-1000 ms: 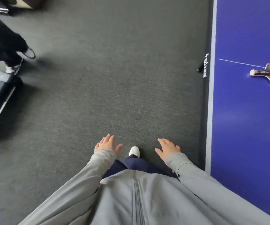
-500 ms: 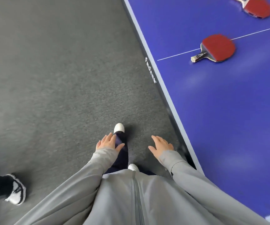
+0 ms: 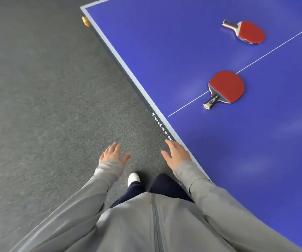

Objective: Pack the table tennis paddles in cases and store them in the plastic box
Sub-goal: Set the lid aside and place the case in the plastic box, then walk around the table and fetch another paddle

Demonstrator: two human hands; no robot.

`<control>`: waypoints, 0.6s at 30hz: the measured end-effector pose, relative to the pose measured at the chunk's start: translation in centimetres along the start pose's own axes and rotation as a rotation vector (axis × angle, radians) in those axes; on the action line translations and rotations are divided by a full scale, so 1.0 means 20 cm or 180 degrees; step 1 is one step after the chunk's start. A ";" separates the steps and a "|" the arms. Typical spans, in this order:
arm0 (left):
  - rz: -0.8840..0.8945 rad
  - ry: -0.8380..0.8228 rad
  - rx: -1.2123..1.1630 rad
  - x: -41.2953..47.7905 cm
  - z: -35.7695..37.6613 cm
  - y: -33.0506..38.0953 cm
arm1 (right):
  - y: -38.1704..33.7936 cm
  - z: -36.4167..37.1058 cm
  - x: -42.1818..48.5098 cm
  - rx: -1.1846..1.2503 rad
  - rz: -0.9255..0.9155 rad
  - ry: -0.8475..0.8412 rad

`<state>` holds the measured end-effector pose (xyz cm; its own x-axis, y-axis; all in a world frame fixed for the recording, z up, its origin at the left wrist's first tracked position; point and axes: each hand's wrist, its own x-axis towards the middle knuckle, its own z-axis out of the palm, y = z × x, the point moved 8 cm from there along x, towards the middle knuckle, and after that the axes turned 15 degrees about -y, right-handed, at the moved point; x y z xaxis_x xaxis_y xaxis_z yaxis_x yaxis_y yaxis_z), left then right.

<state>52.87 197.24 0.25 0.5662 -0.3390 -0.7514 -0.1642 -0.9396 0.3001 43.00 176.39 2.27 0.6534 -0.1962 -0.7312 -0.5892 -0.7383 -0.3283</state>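
Head view: the nearer paddle (image 3: 225, 87) lies flat right of centre on the smooth blue desk (image 3: 164, 51), the farther paddle (image 3: 248, 32) upper right, well apart. Probably light, stiff, red rubber tacky; take the slim wooden handles. Left hand (image 3: 113, 153) and right hand (image 3: 177, 154) hover empty, fingers spread, lower centre.

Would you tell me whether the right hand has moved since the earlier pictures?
Yes. The right hand has moved toward the table: earlier it was over the carpet, and it now overlaps the table's edge.
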 end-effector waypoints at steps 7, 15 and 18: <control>0.0455 -0.0034 0.0340 0.31 -0.25 0.31 | 0.21 -0.20 0.15 0.0916 0.0437 0.0440; 0.0634 0.0174 0.0662 0.60 -0.62 0.51 | 0.68 -0.58 0.35 0.2653 0.1416 0.1806; 0.0620 0.0244 0.0673 0.71 -0.80 0.59 | 0.79 -0.69 0.45 0.3047 0.1727 0.1895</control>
<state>71.84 182.16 2.49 0.5654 -0.5170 -0.6426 -0.4360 -0.8487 0.2992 46.13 154.15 -1.22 0.1847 -0.7735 -0.6064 -0.7951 0.2450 -0.5547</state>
